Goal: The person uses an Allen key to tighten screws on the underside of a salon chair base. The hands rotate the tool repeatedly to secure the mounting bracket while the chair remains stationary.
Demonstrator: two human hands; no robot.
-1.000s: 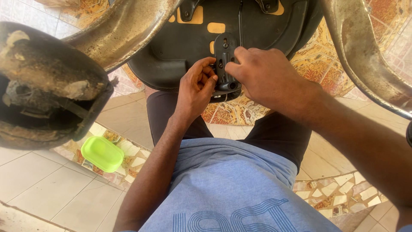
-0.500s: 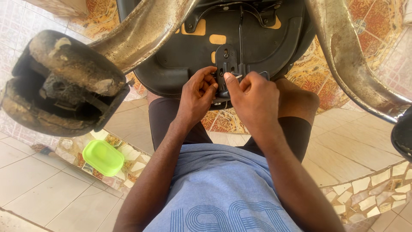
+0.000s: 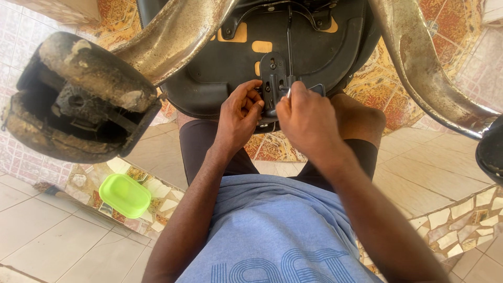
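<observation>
Matt black plastic seat underside (image 3: 209, 68), tarnished metal legs (image 3: 178, 36)

Hands (image 3: 272, 115) on bracket (image 3: 275, 78) under seat pan (image 3: 325, 47), container (image 3: 124, 195) perhaps on floor (image 3: 47, 236) left

Both forearms reaching forward, left hand (image 3: 238, 119) fingers curled, right hand (image 3: 304, 118) closed, knuckles up

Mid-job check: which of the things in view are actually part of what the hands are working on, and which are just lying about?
In hand:
- left hand, fingers at the black bracket
- right hand, gripping the same bracket
- black seat underside that carries the bracket

Lying about:
- green lidded container on the tiled floor
- worn caster housing and metal chair legs, untouched
</observation>
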